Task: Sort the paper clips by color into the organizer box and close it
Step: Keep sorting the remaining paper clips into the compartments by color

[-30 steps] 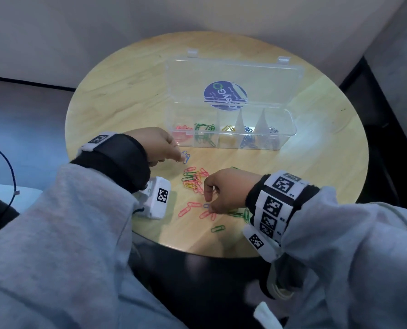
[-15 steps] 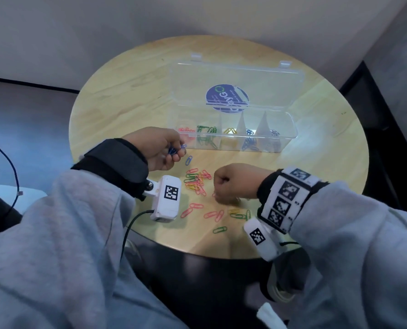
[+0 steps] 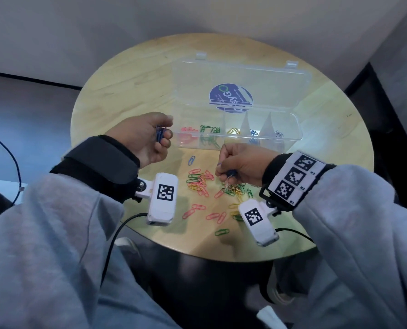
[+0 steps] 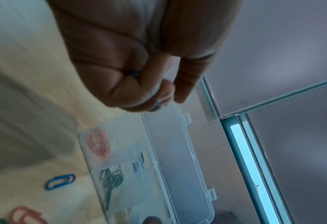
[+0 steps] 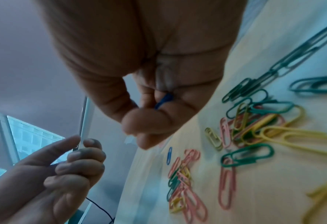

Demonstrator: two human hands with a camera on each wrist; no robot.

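A clear organizer box [image 3: 295, 136] stands with its lid [image 3: 240, 86] up at the table's far side; its compartments hold pink, green, yellow, blue and dark clips. My left hand [image 3: 148, 138] is raised left of the box, its fingers curled round blue paper clips [image 3: 159, 136]. My right hand [image 3: 240, 162] hovers over the loose pile [image 3: 202, 184] and grips a blue clip [image 5: 163, 100] in curled fingers. One blue clip [image 3: 191, 160] lies alone on the wood between the hands. In the left wrist view the box [image 4: 120, 166] sits below my fist.
The round wooden table [image 3: 126, 86] is small, and its front edge is close to the scattered pink, green and yellow clips [image 3: 221, 217]. A dark cable [image 3: 5, 148] hangs at the left. White wrist cameras [image 3: 163, 198] hang under both forearms.
My left hand lifted off the table with blue clips and turned palm up. My right hand rose from the near clips and moved toward the box, holding a blue clip.
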